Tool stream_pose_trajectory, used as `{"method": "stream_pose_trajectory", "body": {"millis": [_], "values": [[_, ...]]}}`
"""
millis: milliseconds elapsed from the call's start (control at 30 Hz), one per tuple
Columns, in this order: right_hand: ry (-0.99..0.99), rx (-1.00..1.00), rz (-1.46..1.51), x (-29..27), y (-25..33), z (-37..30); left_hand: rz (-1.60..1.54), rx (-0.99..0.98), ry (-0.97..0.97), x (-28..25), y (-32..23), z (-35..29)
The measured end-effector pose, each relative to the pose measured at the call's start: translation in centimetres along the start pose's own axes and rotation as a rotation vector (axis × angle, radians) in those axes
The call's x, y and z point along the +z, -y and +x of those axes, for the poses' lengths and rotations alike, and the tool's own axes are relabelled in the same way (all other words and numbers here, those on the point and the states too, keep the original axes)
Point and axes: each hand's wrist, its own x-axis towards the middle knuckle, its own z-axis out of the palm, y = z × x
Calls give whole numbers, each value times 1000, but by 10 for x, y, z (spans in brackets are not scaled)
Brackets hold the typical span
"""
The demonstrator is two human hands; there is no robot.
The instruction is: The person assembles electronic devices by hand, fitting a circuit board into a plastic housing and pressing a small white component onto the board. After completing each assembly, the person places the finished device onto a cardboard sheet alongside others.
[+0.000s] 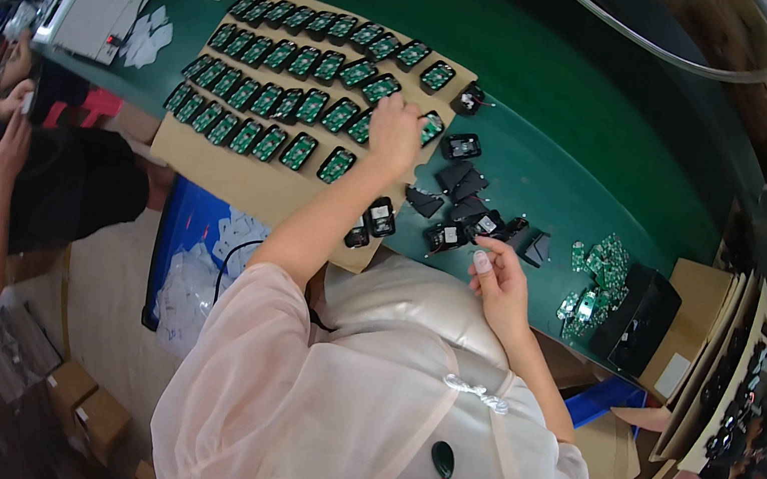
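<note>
My left hand (pixel 395 137) reaches over a brown cardboard sheet (pixel 224 162). Its bent fingers close at the edge of a black case with a green circuit board (pixel 432 127); the hand partly covers this case. Rows of similar cases (pixel 299 151) lie on the sheet, boards facing up. Nearer to me, my right hand (pixel 503 288) is raised at the table edge, thumb and forefinger apart, other fingers curled, with nothing visible in it. Beside it are loose black housings (pixel 446 237) and dark cover pieces (pixel 462 181).
Loose green circuit boards (pixel 607 267) are heaped at the right, beside a black bin (pixel 639 318) and upright cardboard (pixel 687 336). A white machine (pixel 92 10) stands at the far left. Another person (pixel 50 174) sits at left. A blue crate (pixel 176 235) holds plastic bags.
</note>
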Motion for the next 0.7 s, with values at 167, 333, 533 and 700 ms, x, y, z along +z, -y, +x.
{"method": "stream_pose_trajectory", "body": {"millis": [167, 333, 533, 700], "values": [[-116, 3, -22, -4, -2, -11, 356, -17, 160, 31, 22, 35], [-171, 36, -45, -12, -4, -18, 589, -11, 259, 42, 15, 48], [-153, 45, -90, -15, -7, -23, 498, 239, 262, 58, -37, 49], [-222, -12, -130, -16, -16, -32, 611, 118, 416, 91, -34, 57]]}}
